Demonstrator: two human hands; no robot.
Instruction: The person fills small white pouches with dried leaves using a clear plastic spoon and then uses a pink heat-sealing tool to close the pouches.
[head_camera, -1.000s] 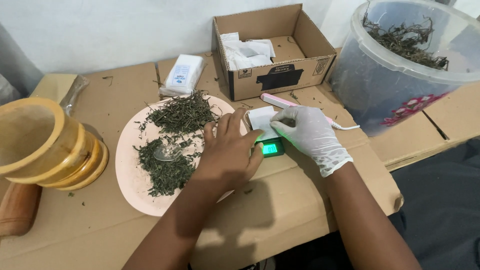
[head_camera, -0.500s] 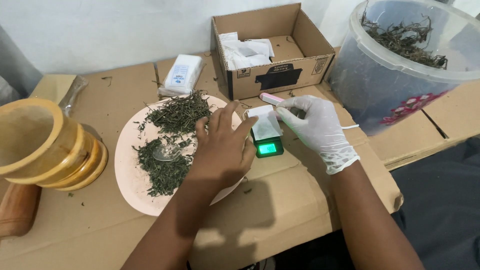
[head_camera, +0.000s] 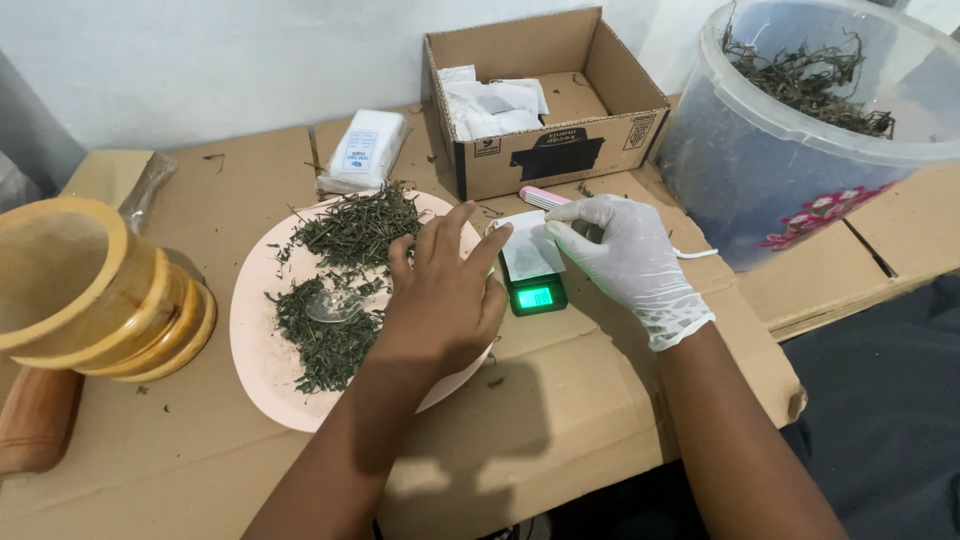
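Note:
A small black pocket scale (head_camera: 535, 297) with a lit green display sits on the cardboard tabletop, right of a pink plate (head_camera: 255, 350). On the scale lies a white paper sachet (head_camera: 526, 252). My right hand (head_camera: 625, 265), in a white glove, pinches the sachet's right edge. My bare left hand (head_camera: 445, 300) hovers over the plate's right side with fingers spread, its index fingertip at the sachet's left corner. Dried green leaves (head_camera: 355, 235) lie in two heaps on the plate, with a clear plastic spoon (head_camera: 335, 305) between them.
A pink-and-white wand-like tool (head_camera: 545, 198) lies behind the scale. An open cardboard box (head_camera: 560, 150) holds white sachets. A big clear tub (head_camera: 800, 160) of dried stems stands at the right. A wooden mortar (head_camera: 80, 290), a pestle (head_camera: 35, 420) and a white packet (head_camera: 365, 150) are at the left.
My left hand has reached right from the plate, its fingers now stretching to the sachet. My gloved right hand stayed at the scale, shifting its fingers onto the sachet's edge.

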